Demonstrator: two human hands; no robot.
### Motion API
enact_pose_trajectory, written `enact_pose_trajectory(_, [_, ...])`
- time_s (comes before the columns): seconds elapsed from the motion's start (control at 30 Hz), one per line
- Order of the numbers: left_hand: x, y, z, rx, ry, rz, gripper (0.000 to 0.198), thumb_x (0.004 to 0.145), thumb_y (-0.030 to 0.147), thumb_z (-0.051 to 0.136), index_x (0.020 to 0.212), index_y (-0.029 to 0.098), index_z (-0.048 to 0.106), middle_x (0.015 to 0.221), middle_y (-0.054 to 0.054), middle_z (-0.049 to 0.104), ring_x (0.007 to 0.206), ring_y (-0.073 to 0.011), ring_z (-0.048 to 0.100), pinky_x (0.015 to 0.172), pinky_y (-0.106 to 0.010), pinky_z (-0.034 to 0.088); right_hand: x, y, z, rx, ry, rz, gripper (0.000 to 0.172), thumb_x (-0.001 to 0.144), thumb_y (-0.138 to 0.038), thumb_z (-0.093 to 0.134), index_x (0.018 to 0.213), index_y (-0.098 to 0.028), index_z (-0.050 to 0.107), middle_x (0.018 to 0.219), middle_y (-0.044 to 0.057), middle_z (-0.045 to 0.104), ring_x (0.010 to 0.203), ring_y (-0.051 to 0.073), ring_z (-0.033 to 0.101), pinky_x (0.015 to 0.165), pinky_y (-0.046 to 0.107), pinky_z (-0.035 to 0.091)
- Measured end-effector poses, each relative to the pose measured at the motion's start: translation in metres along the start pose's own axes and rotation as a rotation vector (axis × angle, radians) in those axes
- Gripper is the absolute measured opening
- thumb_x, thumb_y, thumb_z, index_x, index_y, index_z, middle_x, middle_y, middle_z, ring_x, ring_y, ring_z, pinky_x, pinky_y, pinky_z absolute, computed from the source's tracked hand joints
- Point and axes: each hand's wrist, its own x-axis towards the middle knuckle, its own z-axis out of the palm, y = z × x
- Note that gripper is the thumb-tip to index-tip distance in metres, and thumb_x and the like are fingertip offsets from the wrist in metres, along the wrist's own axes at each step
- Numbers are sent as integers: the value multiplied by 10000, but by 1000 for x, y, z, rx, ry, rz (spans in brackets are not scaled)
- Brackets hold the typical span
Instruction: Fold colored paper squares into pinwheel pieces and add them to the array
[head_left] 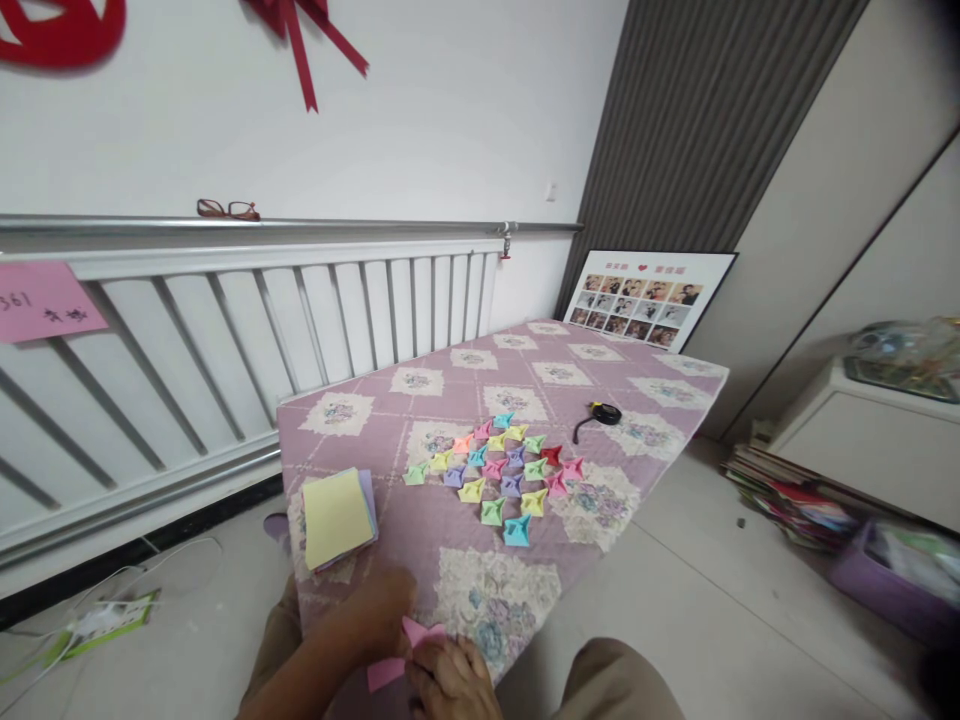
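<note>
Pink origami paper (386,673), partly folded, lies at the near edge of the table under my two hands. My left hand (391,598) is closed at the paper's upper left side; its fingers are mostly hidden and slightly blurred. Bent over the paper from the right, my right hand (454,678) presses and holds it with its fingertips, which cover part of the folds. A stack of coloured paper squares (339,518), yellow on top, sits beyond my left forearm. Farther out, several small folded paper boats (517,530) stand in slanting rows, in blue, green, yellow, purple, pink, orange and red.
A purple flowered cloth (405,530) covers the table. On it, right of the boats, lies a black tape measure (605,413). A white radiator (315,310) runs along the left side. A framed photo board (645,296) leans at the far end. My knee (619,680) is at the right.
</note>
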Motion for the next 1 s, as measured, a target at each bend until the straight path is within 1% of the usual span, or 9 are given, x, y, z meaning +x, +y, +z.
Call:
enact_pose_trajectory(0.13, [-1,0,0,4,20,-10,285,607,147,626,891,177,632,918,-87,650,810,-255,591,709,-314,421,-1,0,0,9,-7,0,451,800,-205,673,1217,-320,544,1109,-56,680,1030,159,584,982,289,356])
enact_pose_trajectory(0.23, [1,-3,3,-5,22,15,272,605,143,626,874,183,623,942,-81,643,836,-251,583,710,-303,415,-1,1,-1,9,-11,-9,455,796,-217,682,1219,-318,547,1103,-53,680,1020,159,584,981,289,358])
enact_pose_trajectory(0.4, [3,-6,8,-25,29,13,307,601,142,632,905,189,615,984,-77,641,871,-251,579,695,-289,401,0,1,-2,16,-25,-4,441,811,-217,665,1222,-318,544,1103,-52,680,1023,156,582,977,288,355])
enact_pose_trajectory(0.57, [7,-13,15,-61,43,24,352,603,150,638,952,194,613,996,-68,642,878,-242,581,676,-274,379,0,-1,0,6,2,8,437,789,-196,679,1192,-305,551,1093,-48,678,1019,160,587,976,303,349])
enact_pose_trajectory(0.7, [10,-18,20,-76,40,32,345,599,151,638,940,199,617,989,-58,644,869,-231,579,649,-263,364,-1,-1,0,-1,7,2,453,784,-189,681,1200,-301,542,1088,-44,677,1015,158,589,959,294,362])
enact_pose_trajectory(0.83, [10,-16,18,-67,33,18,324,609,150,624,929,198,621,949,-60,649,828,-232,581,631,-268,360,0,0,-1,0,-6,-8,446,794,-195,670,1205,-310,540,1093,-47,682,1020,161,591,960,287,369])
enact_pose_trajectory(1.0, [5,-9,10,-48,25,4,315,608,141,631,916,204,631,951,-64,648,838,-242,581,661,-280,379,1,-2,-4,-12,25,-12,437,789,-190,677,1190,-307,549,1082,-50,685,1023,159,594,973,288,361])
